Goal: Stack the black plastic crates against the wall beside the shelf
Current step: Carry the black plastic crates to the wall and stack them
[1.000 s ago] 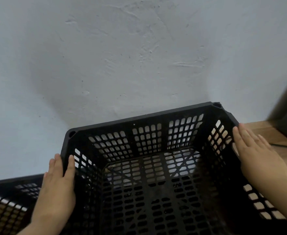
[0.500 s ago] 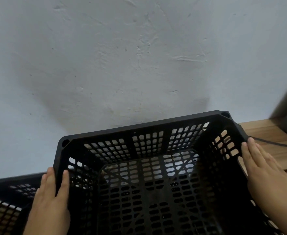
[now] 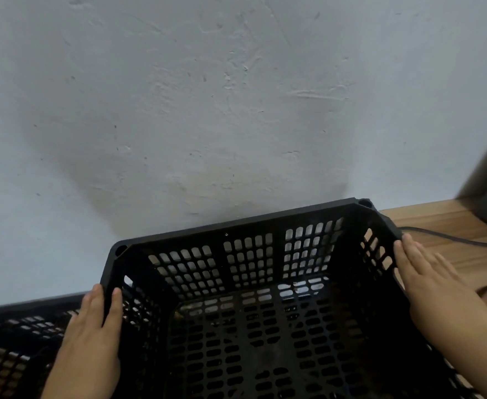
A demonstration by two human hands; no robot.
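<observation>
A rough, pale plaster wall (image 3: pixel 207 110) rises behind a wood-grain floor (image 3: pixel 438 220). Straight, closed fingers (image 3: pixel 96 298) of the left hand (image 3: pixel 89 341) and the right hand (image 3: pixel 435 286) press flat on opposite latticed sides of the rectangular black plastic crate (image 3: pixel 245 228), close to the wall. The frame edge cuts off a second crate (image 3: pixel 15 335) at left and a dark cable (image 3: pixel 452 240).

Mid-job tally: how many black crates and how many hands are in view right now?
Black crates: 2, the held crate and the left crate beside it
Hands: 2, the left hand and the right hand, one on each side of the held crate
Total: 4
</observation>
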